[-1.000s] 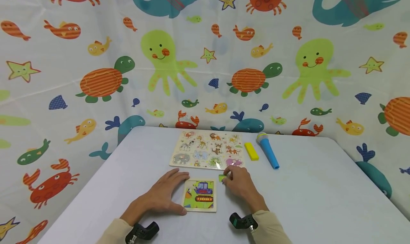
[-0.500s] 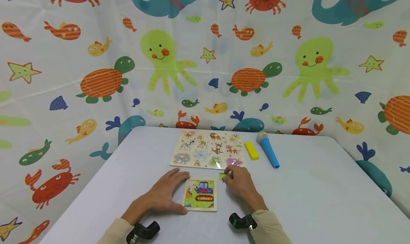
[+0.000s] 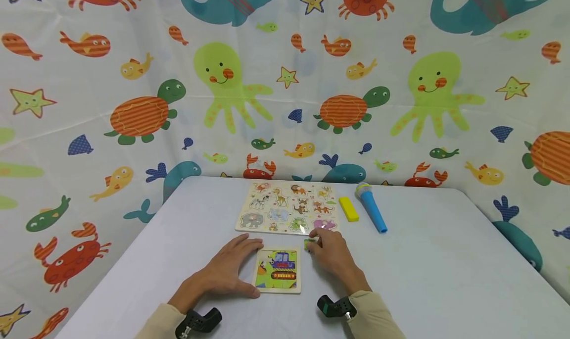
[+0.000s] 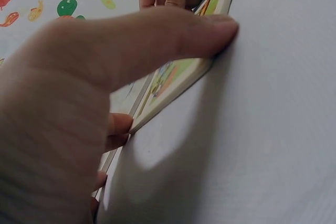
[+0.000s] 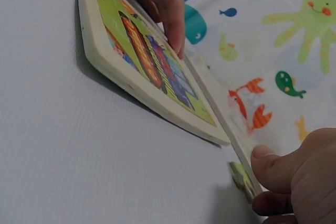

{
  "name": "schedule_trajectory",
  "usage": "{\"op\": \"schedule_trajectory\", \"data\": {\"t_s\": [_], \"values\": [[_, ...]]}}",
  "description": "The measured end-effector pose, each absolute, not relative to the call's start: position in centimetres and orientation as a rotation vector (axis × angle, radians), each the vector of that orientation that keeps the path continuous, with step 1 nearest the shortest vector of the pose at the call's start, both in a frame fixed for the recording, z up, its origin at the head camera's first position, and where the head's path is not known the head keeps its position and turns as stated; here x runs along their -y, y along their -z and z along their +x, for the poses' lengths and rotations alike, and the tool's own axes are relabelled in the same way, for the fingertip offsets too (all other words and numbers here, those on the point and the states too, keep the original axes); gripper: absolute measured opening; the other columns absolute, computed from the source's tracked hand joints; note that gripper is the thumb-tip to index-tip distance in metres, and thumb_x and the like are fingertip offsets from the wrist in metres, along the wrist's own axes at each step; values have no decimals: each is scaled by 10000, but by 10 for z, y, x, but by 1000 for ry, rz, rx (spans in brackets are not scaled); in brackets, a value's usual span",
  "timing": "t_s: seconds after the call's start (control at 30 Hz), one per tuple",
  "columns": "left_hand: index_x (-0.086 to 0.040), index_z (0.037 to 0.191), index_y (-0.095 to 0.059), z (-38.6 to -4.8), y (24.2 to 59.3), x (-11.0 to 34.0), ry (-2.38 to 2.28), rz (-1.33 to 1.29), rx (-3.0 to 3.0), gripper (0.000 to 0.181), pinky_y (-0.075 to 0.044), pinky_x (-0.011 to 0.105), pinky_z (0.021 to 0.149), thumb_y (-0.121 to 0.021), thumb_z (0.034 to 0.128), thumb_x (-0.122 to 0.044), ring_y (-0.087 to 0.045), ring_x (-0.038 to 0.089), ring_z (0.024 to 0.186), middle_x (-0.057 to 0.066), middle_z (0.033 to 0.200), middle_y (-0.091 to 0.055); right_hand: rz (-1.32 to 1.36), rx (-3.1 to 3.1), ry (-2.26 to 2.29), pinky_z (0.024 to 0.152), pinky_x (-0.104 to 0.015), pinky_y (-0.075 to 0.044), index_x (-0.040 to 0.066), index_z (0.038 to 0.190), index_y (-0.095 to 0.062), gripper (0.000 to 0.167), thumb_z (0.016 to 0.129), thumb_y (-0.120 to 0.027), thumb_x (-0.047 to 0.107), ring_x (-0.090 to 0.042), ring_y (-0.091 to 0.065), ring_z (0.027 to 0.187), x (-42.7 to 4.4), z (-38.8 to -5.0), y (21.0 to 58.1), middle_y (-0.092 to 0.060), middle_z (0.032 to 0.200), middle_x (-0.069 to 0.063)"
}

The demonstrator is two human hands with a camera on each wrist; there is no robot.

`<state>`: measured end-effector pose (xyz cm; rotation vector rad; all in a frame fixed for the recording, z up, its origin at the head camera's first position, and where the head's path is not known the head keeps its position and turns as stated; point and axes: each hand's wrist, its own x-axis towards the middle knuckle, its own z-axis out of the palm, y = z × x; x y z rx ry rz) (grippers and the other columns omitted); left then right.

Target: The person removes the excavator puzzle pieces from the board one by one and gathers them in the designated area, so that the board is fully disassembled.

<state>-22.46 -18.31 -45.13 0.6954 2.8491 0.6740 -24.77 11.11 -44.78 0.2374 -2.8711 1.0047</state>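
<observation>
A small square wooden jigsaw puzzle (image 3: 277,270) with a purple digger picture lies flat on the white table. My left hand (image 3: 224,267) spans its left side, fingers fairly straight. In the left wrist view the thumb (image 4: 210,32) lies on one corner of its pale frame and a fingertip (image 4: 121,123) touches another. Beyond its upper right corner, my right hand (image 3: 334,257) pinches a small green puzzle piece (image 3: 307,245) at the table. In the right wrist view this piece (image 5: 241,181) sits by the thumb and fingertips, which partly hide it.
Behind the hands lies a large wooden animal puzzle board (image 3: 288,208). A yellow block (image 3: 349,209) and a blue toy microphone (image 3: 372,210) lie to its right. A sea-animal curtain (image 3: 267,106) hangs at the table's far edge.
Both hands stay almost where they were. The right fingers shift slightly at the green puzzle piece, and less of it shows. The square puzzle has not moved.
</observation>
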Motion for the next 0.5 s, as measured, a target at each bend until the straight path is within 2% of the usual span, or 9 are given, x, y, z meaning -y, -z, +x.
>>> {"op": "schedule_trajectory", "data": {"t_s": [0.27, 0.5], "values": [[-305, 1524, -443, -225, 449, 182, -665, 675, -2846, 1080, -195, 651, 1204, -798, 590, -715, -139, 303, 1552, -88, 1610, -360, 363, 2842, -1042, 591, -257, -451, 117, 1157, -717, 278, 935, -743, 282, -148, -517, 685, -94, -240, 429, -577, 762, 28], [-294, 1520, -453, -224, 448, 182, -667, 679, -2846, 1071, -195, 652, 1203, -802, 593, -703, -145, 310, 1550, -79, 1604, -373, 533, 2844, -1017, 604, -242, -436, 137, 1151, -721, 244, 940, -739, 257, -131, -514, 728, -73, -233, 423, -566, 801, 55]]}}
